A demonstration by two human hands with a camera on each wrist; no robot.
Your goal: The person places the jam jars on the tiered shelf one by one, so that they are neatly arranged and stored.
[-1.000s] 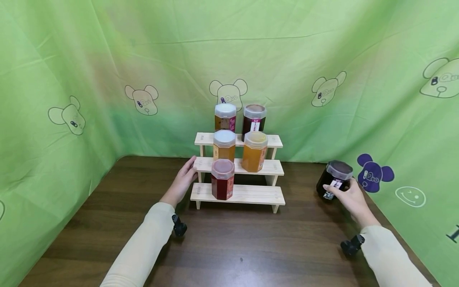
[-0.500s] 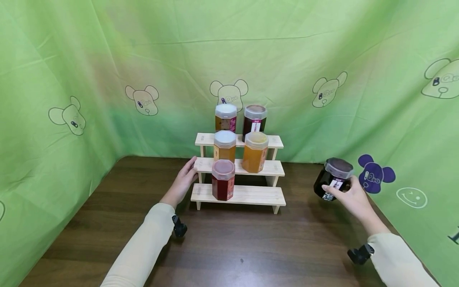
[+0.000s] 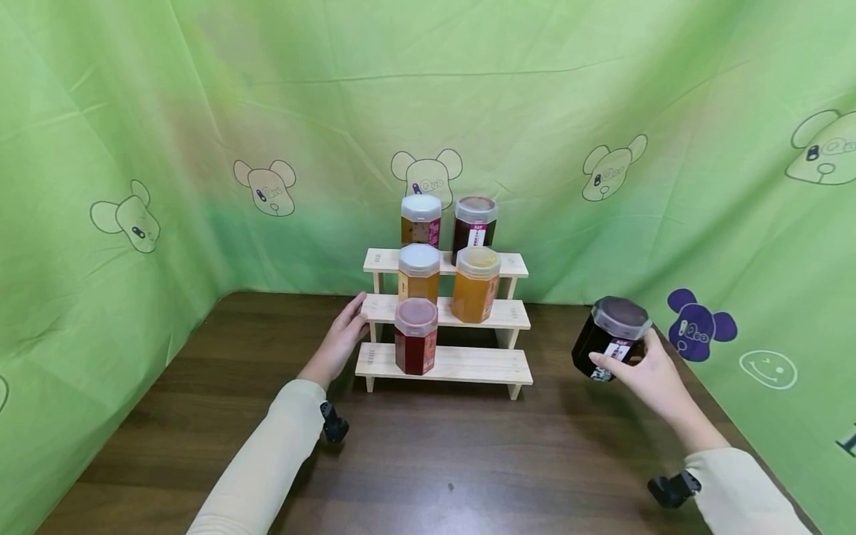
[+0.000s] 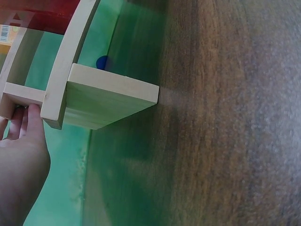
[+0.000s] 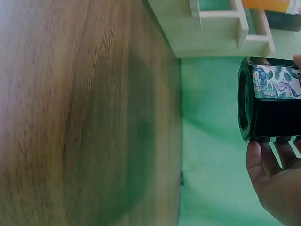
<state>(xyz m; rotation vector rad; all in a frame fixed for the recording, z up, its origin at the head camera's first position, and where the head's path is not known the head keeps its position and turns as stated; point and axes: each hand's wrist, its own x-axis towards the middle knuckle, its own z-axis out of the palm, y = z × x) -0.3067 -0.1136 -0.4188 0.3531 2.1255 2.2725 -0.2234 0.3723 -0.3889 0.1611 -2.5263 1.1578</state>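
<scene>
My right hand (image 3: 647, 375) grips a dark jar (image 3: 591, 345) with a translucent lid, tilted and held above the table at the right. In the right wrist view the jar (image 5: 275, 117) shows its base and a leafy label, with fingers curled along its side. My left hand (image 3: 339, 342) holds the left end of the middle step of a three-step wooden display stand (image 3: 481, 364); in the left wrist view its fingers (image 4: 34, 117) reach under the board's end. A red jar (image 3: 415, 345) stands on the bottom step, at its left part.
On the middle step stand an amber jar (image 3: 418, 282) and an orange-yellow jar (image 3: 475, 293). The top step bears a brown jar (image 3: 420, 227) and another dark jar (image 3: 474, 232). A green curtain (image 3: 307, 96) encloses the brown wooden table (image 3: 414, 475) behind and at both sides.
The dark jar in my right hand has risen off the table, tilted and shifted a little to the left. My left hand and the stand have stayed in place.
</scene>
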